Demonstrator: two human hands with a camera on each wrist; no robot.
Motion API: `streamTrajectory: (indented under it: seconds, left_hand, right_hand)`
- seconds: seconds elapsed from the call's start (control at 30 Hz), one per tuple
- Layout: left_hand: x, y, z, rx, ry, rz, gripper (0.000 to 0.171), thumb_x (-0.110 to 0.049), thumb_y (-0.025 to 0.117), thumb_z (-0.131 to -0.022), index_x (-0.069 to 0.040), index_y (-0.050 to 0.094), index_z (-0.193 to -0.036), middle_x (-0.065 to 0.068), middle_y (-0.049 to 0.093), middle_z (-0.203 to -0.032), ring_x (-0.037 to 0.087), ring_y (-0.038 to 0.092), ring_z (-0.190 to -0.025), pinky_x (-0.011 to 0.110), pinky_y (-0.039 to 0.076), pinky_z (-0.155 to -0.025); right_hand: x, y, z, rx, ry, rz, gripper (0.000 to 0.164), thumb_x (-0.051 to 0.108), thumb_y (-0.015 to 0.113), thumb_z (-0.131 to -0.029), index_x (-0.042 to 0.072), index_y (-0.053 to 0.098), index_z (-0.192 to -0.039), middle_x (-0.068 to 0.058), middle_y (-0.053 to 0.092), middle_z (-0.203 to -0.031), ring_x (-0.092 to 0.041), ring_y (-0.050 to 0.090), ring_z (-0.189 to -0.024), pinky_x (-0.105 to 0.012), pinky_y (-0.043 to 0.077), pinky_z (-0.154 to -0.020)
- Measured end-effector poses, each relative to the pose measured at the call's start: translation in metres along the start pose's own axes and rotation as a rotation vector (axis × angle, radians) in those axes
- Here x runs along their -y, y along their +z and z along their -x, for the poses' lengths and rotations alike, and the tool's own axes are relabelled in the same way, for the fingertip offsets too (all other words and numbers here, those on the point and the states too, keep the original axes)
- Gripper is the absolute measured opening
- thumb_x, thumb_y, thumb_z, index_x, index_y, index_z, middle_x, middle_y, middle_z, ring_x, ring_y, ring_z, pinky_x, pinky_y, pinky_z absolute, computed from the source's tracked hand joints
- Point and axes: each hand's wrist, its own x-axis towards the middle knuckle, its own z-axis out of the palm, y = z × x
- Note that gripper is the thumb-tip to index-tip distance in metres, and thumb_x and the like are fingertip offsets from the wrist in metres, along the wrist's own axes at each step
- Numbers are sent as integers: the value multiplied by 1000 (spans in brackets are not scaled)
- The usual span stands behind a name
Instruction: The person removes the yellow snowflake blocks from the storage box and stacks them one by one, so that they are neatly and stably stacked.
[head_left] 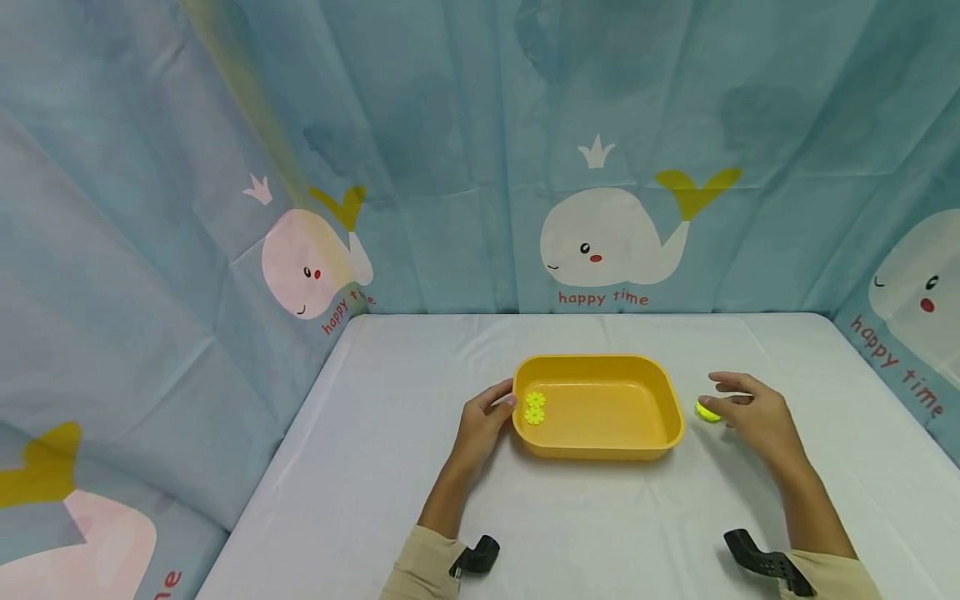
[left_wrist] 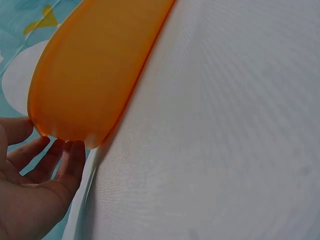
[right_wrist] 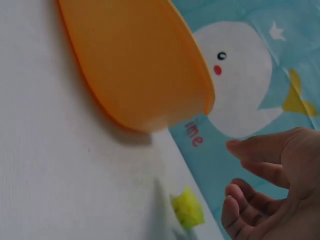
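Observation:
A yellow plastic tray (head_left: 600, 454) stands on the white table, its hollow side up. Two small yellow-green flower-shaped pieces (head_left: 535, 408) lie at its left end. My left hand (head_left: 480, 427) is at that end, and in the left wrist view its fingertips (left_wrist: 76, 145) touch the outer wall. To the right of the tray, my right hand (head_left: 756, 418) hovers with spread, slightly bent fingers. Below its thumb in the head view is a yellow-green knobby piece (head_left: 707, 412). The right wrist view has that piece (right_wrist: 188, 208) on the table, apart from the fingers.
The white tablecloth (head_left: 360, 467) reaches back to a blue curtain (head_left: 450, 167) printed with whales, which also hangs along both sides. Black curved mounts (head_left: 757, 557) stick out from the cuffs of both sleeves.

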Motion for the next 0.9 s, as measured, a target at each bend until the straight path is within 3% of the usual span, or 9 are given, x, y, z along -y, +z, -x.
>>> streamTrajectory:
  seconds: [0.13,0.2,0.33,0.43,0.53,0.77,0.9]
  left_hand:
    - [0,0,0,2,-3,3,44,-25,64,-107,-12,62,-149,7,60,-153,26,63,-136,36,51,-115]
    - [0,0,0,3,-1,3,44,-25,64,-107,-12,62,-149,8,60,-153,26,63,-136,36,51,-114]
    - [0,0,-1,3,-3,4,44,-24,63,-107,-12,62,-149,7,60,-153,26,63,-136,35,51,-114]
    - [0,0,0,2,-5,2,43,-23,63,-107,-12,62,-149,7,60,-153,25,63,-135,34,51,-114]
    - [-1,0,0,1,-7,0,43,-22,63,-108,-12,62,-149,7,60,-152,25,63,-135,34,51,-114]
    - [0,0,0,5,-1,-4,43,-22,62,-108,-11,62,-149,7,60,-153,25,62,-136,34,51,-114]
    - [0,0,0,7,2,0,43,-23,63,-108,-12,62,-149,7,60,-153,25,62,-137,34,50,-114]
  right_hand:
    - [16,2,3,-19,-83,-36,64,46,71,-101,4,59,-148,-26,58,-143,-39,59,-119,-14,52,-71]
    - [24,4,5,-30,-125,-60,61,45,72,-101,5,61,-146,-24,60,-141,-29,59,-116,-10,53,-70]
    - [39,11,7,-30,-192,-122,53,39,72,-102,4,64,-141,-22,63,-136,-5,59,-102,-13,57,-72]
    - [48,19,7,-6,-227,-142,48,34,72,-102,3,66,-139,-22,65,-133,4,58,-96,-14,59,-74]
    - [55,27,7,22,-264,-136,45,29,73,-102,2,66,-137,-22,67,-130,1,60,-97,-14,59,-75]
    - [67,48,5,101,-330,-162,45,27,75,-101,0,66,-136,-24,69,-124,-27,69,-105,-18,61,-77]
    - [73,60,2,146,-328,-138,46,28,76,-100,1,66,-137,-19,71,-122,-33,69,-109,-18,59,-79]
